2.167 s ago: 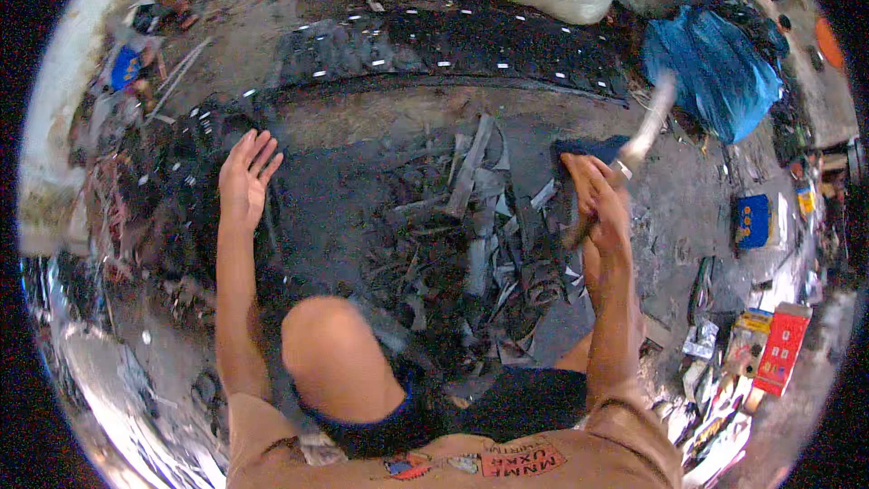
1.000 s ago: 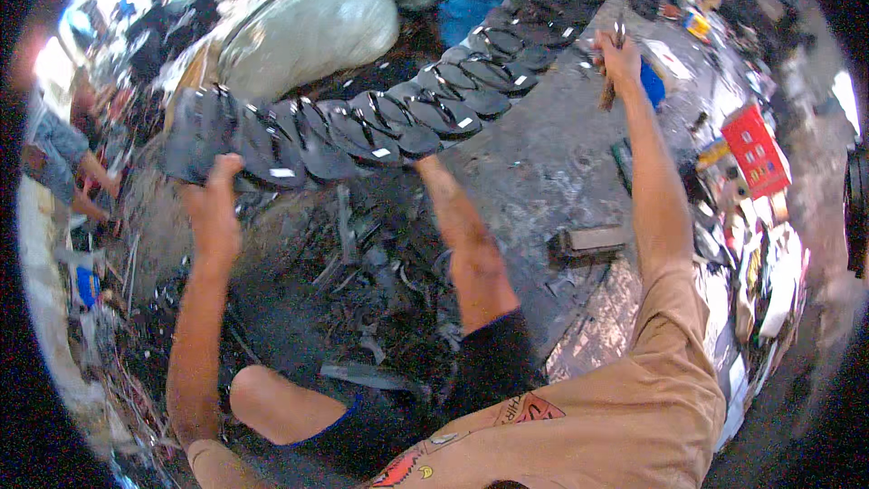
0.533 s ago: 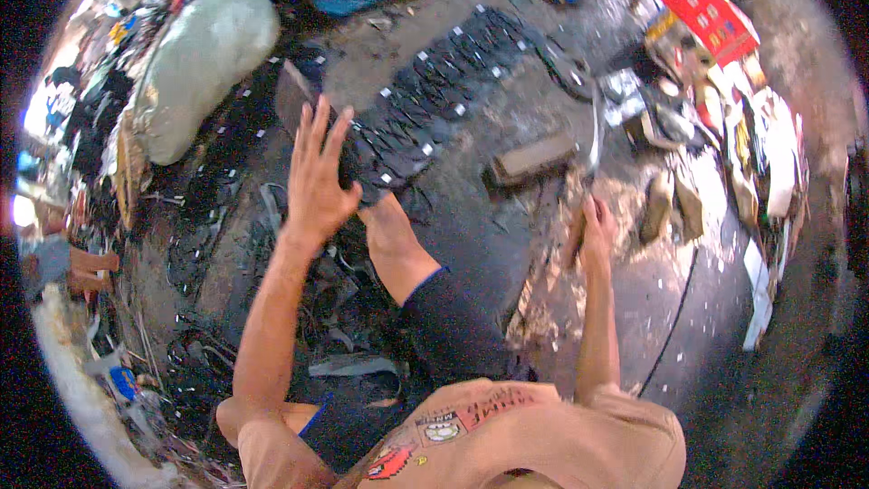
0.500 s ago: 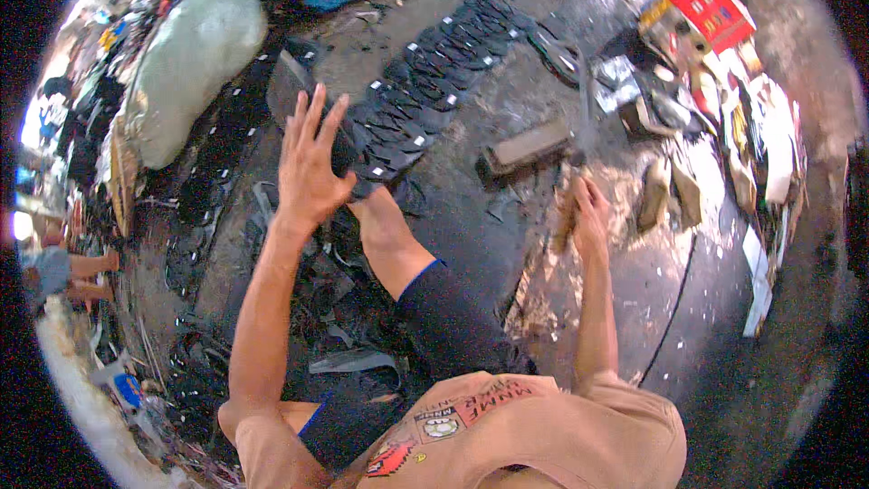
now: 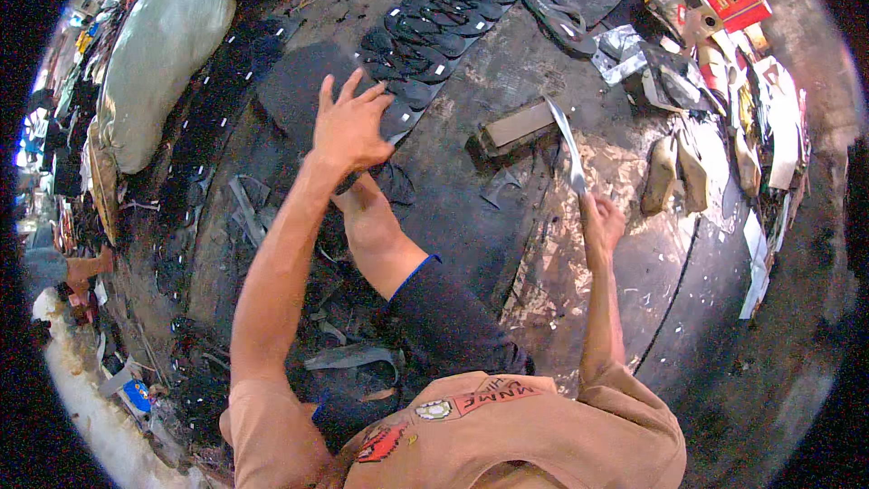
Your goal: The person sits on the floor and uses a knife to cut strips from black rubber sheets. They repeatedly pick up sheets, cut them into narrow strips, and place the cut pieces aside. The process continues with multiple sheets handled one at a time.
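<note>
While my left hand (image 5: 348, 127) presses flat, fingers spread, on the black rubber sheet (image 5: 303, 95), my right hand (image 5: 601, 225) clenches the knife (image 5: 568, 147); best keep the blade clear of the fingers.

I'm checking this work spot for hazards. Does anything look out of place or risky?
Yes. The right hand holds a bare knife, blade up, close to the person's bare foot. Black rubber scraps lie strewn around the leg. The left hand presses on a dark sheet.
</note>
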### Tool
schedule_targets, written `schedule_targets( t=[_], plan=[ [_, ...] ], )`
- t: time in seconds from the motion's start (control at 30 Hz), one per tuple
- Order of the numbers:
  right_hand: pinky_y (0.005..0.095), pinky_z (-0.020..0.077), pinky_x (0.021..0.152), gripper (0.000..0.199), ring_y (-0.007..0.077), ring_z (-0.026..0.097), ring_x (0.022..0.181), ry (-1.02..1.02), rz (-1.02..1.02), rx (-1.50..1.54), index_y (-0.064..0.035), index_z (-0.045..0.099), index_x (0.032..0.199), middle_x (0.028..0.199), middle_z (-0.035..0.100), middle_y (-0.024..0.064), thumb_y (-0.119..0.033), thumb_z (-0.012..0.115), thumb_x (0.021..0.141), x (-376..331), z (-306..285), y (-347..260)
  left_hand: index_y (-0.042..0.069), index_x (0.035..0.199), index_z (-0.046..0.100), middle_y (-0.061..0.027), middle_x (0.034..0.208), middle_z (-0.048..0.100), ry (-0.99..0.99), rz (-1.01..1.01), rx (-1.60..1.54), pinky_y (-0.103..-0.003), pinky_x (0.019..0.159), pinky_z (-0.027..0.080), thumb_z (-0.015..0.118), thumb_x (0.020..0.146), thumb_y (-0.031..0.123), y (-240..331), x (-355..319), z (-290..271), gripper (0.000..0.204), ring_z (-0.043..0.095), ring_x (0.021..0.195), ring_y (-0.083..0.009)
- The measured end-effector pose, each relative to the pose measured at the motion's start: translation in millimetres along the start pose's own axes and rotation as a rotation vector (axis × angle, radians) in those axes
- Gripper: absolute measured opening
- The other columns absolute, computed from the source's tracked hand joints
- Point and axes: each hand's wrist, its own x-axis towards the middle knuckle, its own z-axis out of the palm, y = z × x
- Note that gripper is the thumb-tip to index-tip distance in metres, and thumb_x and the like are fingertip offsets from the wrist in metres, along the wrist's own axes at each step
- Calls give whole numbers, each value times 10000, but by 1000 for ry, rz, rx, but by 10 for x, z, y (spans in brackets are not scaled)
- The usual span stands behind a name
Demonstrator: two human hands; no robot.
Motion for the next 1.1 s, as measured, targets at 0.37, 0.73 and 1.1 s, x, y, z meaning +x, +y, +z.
schedule_targets(
  t=[0.37, 0.73, 1.1],
  plan=[
    [289, 556, 659, 324, 119, 700, 708, 41, -22, 60, -14, 790, 1002, 792, 759, 74, -329, 798, 924, 126, -108, 356, 56, 1514, 453, -173, 1656, 340, 415, -234, -184, -527, 1286, 209, 673, 715, -74, -390, -1261, -227, 839, 240, 1556, -437],
    [249, 472, 554, 366, 92, 614, 652, -80, 11, 132, 43, 742, 1081, 790, 703, 43, -285, 796, 926, 269, -35, 374, 8, 1650, 112, -261, 1713, 75, 758, -403, -402, -523, 1304, 58, 534, 724, -112, -296, -1481, -180, 1025, 73, 1600, -413],
    [326, 549, 598, 350, 139, 688, 664, -119, -24, 150, -44, 793, 1058, 842, 774, 80, -358, 808, 905, 223, 446, -36, -23, 1646, 45, -275, 1711, 82, 785, -529, -624, -494, 1303, 89, 513, 823, -3, -181, -1159, 324, 947, 80, 1596, -426]
  ],
)
